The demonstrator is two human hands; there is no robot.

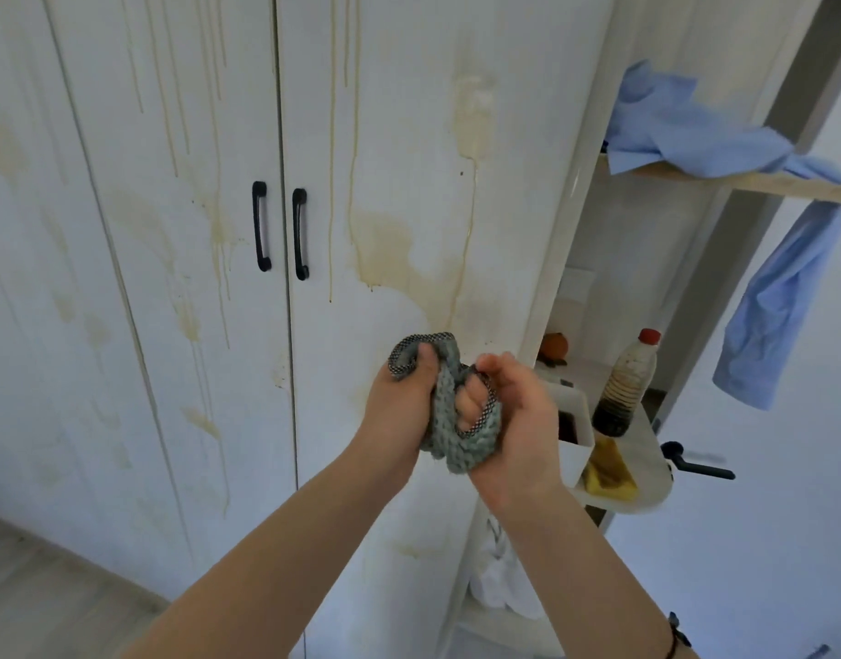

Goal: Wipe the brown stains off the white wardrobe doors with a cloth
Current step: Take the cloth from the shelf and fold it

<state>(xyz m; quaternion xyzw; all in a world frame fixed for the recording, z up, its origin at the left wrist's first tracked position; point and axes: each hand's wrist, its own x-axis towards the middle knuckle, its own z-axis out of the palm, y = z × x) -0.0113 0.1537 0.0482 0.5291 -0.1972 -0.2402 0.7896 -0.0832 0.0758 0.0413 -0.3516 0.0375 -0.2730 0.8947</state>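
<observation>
White wardrobe doors [385, 135] streaked with brown stains [385, 249] fill our view. Our left hand [399, 401] and right hand [523, 430] both grip the bunched grey cloth [449, 435] before the right door, near what may be a sauce bottle [625, 387].

Grey wood-look floor [38, 587] lower left. Open shelving on right: wooden shelf [751, 185] with blue shirt [694, 130] draped over its edge, red-capped bottle [627, 382] on rounded lower shelf [656, 494]. Black lever handle [694, 463] far right.

left forearm [285, 554]: bare | right forearm [566, 563]: bare | right wrist: dark cord bracelet [676, 644]
</observation>
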